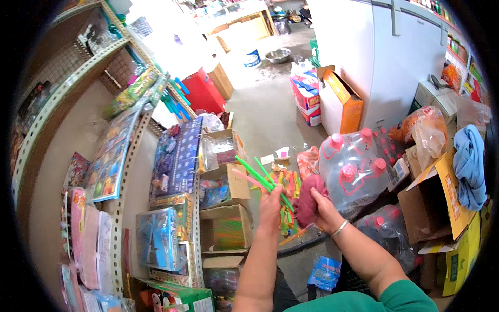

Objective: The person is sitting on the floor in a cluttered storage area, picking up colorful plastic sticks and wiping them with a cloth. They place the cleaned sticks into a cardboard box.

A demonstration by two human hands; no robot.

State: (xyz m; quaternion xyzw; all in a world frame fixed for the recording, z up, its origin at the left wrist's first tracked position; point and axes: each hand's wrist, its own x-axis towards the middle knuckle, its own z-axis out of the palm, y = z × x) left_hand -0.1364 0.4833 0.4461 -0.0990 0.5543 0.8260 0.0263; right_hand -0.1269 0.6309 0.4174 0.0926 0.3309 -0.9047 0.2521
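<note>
My left hand (271, 198) grips a few long green sticks (264, 176), with a pale pink one (245, 177) angled up beside them. My right hand (321, 208) holds a bunched maroon cloth (306, 200) just to the right, over a colourful pile of sticks and packets (290, 229) on the floor. Left of my left hand, an open cardboard box (217, 218) holds more green and orange sticks. Large clear bottles with pink caps (340, 169) stand just beyond and to the right of my right hand.
Metal shelving (122, 229) with packaged toys runs along the left. A white fridge (390, 62), stacked cartons (304, 96), an open yellow box (436, 208) and a blue cloth (468, 166) are on the right. A metal basin (278, 56) lies farther back.
</note>
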